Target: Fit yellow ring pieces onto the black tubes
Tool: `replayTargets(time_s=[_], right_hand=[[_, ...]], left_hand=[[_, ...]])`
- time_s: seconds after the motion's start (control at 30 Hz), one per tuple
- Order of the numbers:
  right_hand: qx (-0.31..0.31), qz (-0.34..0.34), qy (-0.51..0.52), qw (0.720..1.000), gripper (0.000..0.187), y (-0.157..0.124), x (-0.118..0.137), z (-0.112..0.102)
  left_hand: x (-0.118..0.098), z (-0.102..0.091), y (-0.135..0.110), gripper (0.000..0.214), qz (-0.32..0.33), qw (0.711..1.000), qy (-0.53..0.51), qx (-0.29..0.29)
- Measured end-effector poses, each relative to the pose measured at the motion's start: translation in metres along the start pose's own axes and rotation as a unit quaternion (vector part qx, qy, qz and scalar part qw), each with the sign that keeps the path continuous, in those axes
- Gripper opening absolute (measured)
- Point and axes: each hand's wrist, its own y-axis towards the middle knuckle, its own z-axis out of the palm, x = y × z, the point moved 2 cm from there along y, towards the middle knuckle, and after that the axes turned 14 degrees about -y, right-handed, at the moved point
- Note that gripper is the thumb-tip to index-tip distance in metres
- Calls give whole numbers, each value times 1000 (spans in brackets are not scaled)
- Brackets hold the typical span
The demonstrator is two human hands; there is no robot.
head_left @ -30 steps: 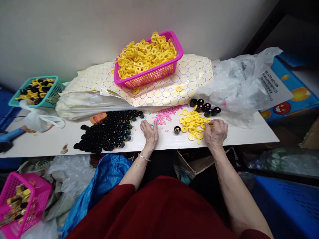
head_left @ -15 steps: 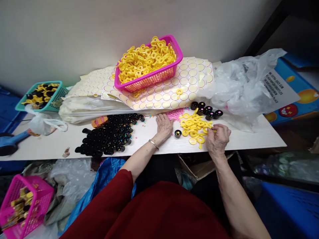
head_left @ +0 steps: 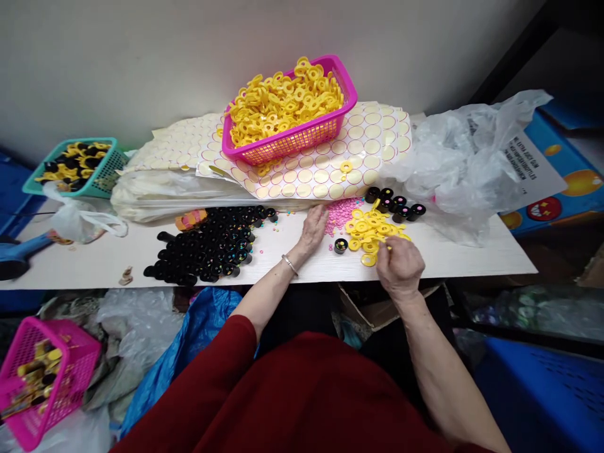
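My left hand [head_left: 315, 228] rests on the white table with its fingers stretched out, its side against a heap of small pink beads [head_left: 343, 214]. My right hand [head_left: 401, 263] is curled, thumb and fingertips together, at the near right edge of a pile of yellow ring-shaped pieces with tabs [head_left: 365, 225]. What those fingertips hold, if anything, is too small to make out. Between the hands stands one black cup [head_left: 340, 245] with small coloured bits inside. Several more black cups [head_left: 399, 206], some showing pink inside, stand behind the yellow pile.
Many black cups [head_left: 202, 245] crowd the table's left part, beside an orange piece [head_left: 191, 219]. A pink basket [head_left: 290, 141] full of yellow rings sits on sticker sheets [head_left: 372, 135]. Clear plastic bags [head_left: 462, 157] lie right; a green basket [head_left: 106, 176] stands far left.
My left hand has turned more onto its side and now points toward the pink beads. My right hand has shifted left along the yellow pile, fingers still curled. The view has moved slightly.
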Motion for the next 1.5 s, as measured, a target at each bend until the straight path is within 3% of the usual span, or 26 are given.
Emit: replayTargets(time_s=[0.07, 0.17, 0.23, 0.33, 0.47, 0.53, 0.6, 0.73, 0.83, 1.0, 1.1, 1.23, 1.33, 1.5], right_hand=[[13, -102, -31, 994, 16, -9, 17, -6], [7, -230, -54, 972, 19, -23, 39, -11], [-4, -281, -49, 959, 20, -30, 48, -13], [-17, -309, -37, 950, 16, -34, 56, -12], [-2, -245, -11, 970, 11, -35, 52, -11], [27, -189, 2, 982, 13, -36, 48, -11], [54, -144, 5, 988, 18, -38, 45, -12], [88, -104, -17, 990, 22, -37, 48, -13], [112, -89, -28, 989, 22, -32, 53, -11], [116, -88, -10, 989, 18, -23, 54, -13], [66, -15, 28, 997, 15, -23, 44, -24], [45, 81, 106, 990, 20, -25, 35, -37], [70, 64, 134, 986, 20, -22, 36, -38], [105, 9, 120, 987, 21, -16, 42, -31]], left_hand=[[2, -14, -14, 42, -2, 1000, -16, 21], [5, -23, -36, 69, -2, 996, 37, 79], [7, -22, -43, 77, -4, 993, 74, 96], [5, -15, -37, 72, 10, 991, 101, 90], [-6, -11, -25, 53, 52, 994, 93, 29], [-14, -12, -27, 36, 64, 995, 75, -18], [-22, -13, -35, 33, 76, 995, 55, -41], [-33, -5, -52, 50, 108, 992, 56, 32], [-35, 2, -54, 41, 110, 989, 68, 79], [-40, 0, -54, 28, 106, 994, -1, 33], [-43, 2, -63, 26, 81, 995, -48, 34], [-45, 16, -75, 29, 52, 993, -51, 98], [-43, 25, -79, 31, 43, 990, -56, 123], [-39, 27, -80, 27, 39, 989, -78, 117]])
